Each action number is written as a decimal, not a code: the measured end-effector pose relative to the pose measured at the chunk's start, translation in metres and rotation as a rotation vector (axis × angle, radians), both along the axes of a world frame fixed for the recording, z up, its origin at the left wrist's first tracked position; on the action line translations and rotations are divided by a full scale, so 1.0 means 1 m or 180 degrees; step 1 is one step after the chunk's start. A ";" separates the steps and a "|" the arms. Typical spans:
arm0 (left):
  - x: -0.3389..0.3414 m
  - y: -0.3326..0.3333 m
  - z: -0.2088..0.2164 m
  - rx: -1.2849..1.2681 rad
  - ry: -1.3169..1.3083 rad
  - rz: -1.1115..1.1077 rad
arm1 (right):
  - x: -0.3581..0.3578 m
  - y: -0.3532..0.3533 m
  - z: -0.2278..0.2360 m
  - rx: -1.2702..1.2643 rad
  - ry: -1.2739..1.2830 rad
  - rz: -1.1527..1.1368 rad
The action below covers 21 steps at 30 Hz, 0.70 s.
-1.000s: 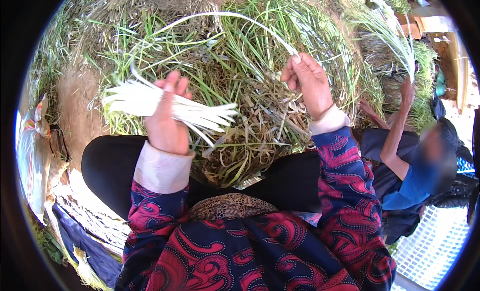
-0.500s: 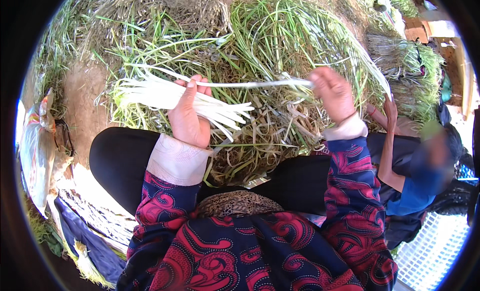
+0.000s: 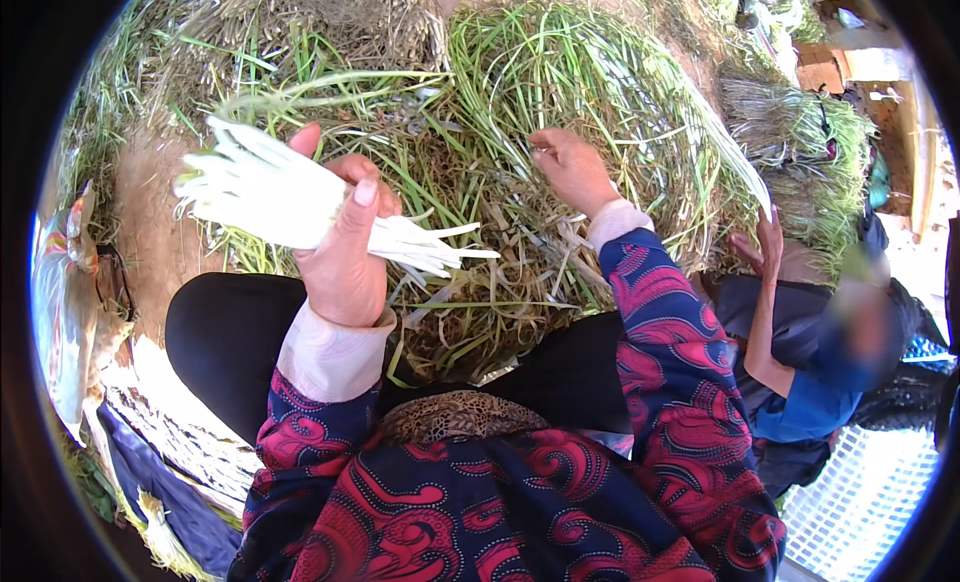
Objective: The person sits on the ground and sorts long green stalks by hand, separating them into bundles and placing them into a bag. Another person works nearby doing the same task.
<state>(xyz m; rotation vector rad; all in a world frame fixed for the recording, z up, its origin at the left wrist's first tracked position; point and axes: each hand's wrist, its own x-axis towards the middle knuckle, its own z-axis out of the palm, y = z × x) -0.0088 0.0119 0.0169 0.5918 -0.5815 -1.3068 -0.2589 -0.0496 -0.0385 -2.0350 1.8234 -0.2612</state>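
My left hand (image 3: 350,237) is wrapped round a bunch of pale, smooth plant stalks (image 3: 270,197), held above my lap. The stalks' wider, greenish-white ends fan out to the left, and thinner white ends stick out to the right of my fingers. My right hand (image 3: 578,172) hovers over a heap of long green leafy stalks (image 3: 600,92), thumb and forefinger slightly curled and a little apart. I see nothing between them. Dry brown leaves and husks (image 3: 500,272) lie between my hands and under them.
A person in a blue top (image 3: 825,387) sits at my right, one hand (image 3: 765,244) at the edge of the green heap. Bundled stalks (image 3: 795,152) lie beyond. A plastic bag (image 3: 65,312) stands at far left, and a white crate (image 3: 860,497) at lower right.
The single white stalk stretched between my hands is no longer there. My right hand has moved left toward the heap; the left hand has turned and shifted slightly left with the bunch.
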 end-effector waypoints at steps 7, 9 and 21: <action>-0.003 0.007 -0.025 0.1379 0.1248 -0.0545 | -0.010 -0.005 -0.038 0.1150 0.0066 -0.0539; -0.003 0.007 -0.028 0.1534 0.1506 -0.0745 | 0.003 -0.011 -0.001 0.1293 -0.1181 -0.0863; -0.032 0.005 -0.024 0.1742 0.0414 -0.0819 | 0.029 0.043 0.060 0.0251 -0.1231 0.0751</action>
